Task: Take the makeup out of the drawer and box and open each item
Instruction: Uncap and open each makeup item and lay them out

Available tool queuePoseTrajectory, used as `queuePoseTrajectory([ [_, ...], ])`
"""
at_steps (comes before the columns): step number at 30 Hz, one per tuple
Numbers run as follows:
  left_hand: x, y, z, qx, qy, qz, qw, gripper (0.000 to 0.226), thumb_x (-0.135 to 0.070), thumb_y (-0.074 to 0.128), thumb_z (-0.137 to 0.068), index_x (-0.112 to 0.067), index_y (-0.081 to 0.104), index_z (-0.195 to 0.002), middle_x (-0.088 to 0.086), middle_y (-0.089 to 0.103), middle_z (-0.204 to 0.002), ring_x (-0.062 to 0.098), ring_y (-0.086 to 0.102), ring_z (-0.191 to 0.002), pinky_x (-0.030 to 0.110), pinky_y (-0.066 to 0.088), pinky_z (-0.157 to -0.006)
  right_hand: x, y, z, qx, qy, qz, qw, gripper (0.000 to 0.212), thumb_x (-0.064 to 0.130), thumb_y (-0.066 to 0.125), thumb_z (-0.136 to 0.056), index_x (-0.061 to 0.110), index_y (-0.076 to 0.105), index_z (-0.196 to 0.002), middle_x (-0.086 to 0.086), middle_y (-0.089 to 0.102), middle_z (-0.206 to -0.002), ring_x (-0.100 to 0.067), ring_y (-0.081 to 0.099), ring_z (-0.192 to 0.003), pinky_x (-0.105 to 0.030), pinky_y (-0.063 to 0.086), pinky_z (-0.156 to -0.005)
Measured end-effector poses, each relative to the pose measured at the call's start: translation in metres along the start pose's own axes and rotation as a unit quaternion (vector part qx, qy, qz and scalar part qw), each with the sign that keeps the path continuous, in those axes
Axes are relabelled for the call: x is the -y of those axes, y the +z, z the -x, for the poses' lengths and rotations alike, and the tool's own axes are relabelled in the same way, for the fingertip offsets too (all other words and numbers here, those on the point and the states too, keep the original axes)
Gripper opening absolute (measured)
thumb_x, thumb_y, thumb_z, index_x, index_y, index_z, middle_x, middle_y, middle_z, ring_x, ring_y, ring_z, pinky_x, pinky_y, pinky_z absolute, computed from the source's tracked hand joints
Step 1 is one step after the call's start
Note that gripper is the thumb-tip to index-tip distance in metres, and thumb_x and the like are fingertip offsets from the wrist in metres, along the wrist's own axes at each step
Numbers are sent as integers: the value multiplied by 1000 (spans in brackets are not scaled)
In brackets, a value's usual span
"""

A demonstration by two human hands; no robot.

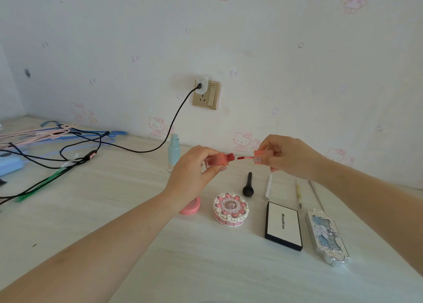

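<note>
My left hand (pixel 194 167) grips a pink lip gloss tube (pixel 219 159) held level above the table, its red neck pointing right. My right hand (pixel 286 156) pinches the tube's pink cap (pixel 263 156), whose red-tipped wand (pixel 245 158) hangs just clear of the neck. On the table below lie a small pink compact (pixel 192 207), a round cake-shaped compact (pixel 230 209), a black brush (pixel 248 186), a white pencil (pixel 269 187), a yellow pencil (pixel 298 194), a black-edged white palette (pixel 283 226) and a silver-blue palette (pixel 327 236).
A pale blue bottle (pixel 173 151) stands near the wall behind my left hand. Black charger cables (pixel 87 156) run from the wall socket (pixel 206 93) across the table's left side, among pink and blue hangers (pixel 57 131) and a blue case (pixel 10 165).
</note>
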State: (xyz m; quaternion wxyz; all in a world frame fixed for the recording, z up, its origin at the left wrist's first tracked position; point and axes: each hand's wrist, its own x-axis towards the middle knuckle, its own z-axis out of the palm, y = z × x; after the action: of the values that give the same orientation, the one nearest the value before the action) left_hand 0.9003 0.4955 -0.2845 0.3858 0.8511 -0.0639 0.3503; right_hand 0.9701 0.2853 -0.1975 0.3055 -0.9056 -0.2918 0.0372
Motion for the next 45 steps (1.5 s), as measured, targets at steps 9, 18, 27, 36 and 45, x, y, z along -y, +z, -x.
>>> queuePoseTrajectory([
  [9, 27, 34, -7, 33, -158, 51, 986, 18, -28, 70, -81, -21, 66, -97, -10, 69, -97, 4, 61, -98, 11, 42, -85, -37, 25, -30, -71, 66, -181, 979, 27, 14, 70, -82, 20, 64, -108, 3, 69, -98, -12, 61, -96, -25, 44, -91],
  [18, 58, 52, -24, 110, -249, 4, 962, 16, -21, 74, -74, -18, 69, -90, -6, 74, -87, 9, 68, -88, 26, 50, -87, -57, 78, -67, -59, 105, -258, 959, 17, 7, 70, -81, 23, 66, -85, 6, 69, -87, -6, 64, -84, -33, 46, -101],
  [27, 89, 60, -37, 147, -265, -50, 952, 18, -24, 76, -72, -20, 69, -88, -5, 71, -87, 13, 66, -90, 31, 51, -86, -68, 110, -94, -16, 78, -200, 977, 24, 9, 74, -78, 15, 65, -100, 15, 64, -78, 6, 57, -73, 2, 38, -58],
  [36, 101, 63, -39, 145, -263, -52, 952, 24, -25, 77, -71, -16, 71, -92, -3, 72, -91, 13, 66, -91, 35, 51, -89, -70, 127, -104, 5, 44, -72, 996, 22, 21, 74, -76, 28, 63, -93, 18, 59, -81, -6, 58, -85, -20, 45, -77],
  [45, 94, 60, -37, 162, -263, -71, 949, 35, -28, 75, -74, -12, 64, -103, 4, 69, -97, 19, 64, -97, 22, 46, -71, -73, 123, -100, 29, 34, -51, 998, 59, 34, 75, -76, 23, 50, -129, 10, 62, -109, -8, 53, -108, -20, 34, -89],
])
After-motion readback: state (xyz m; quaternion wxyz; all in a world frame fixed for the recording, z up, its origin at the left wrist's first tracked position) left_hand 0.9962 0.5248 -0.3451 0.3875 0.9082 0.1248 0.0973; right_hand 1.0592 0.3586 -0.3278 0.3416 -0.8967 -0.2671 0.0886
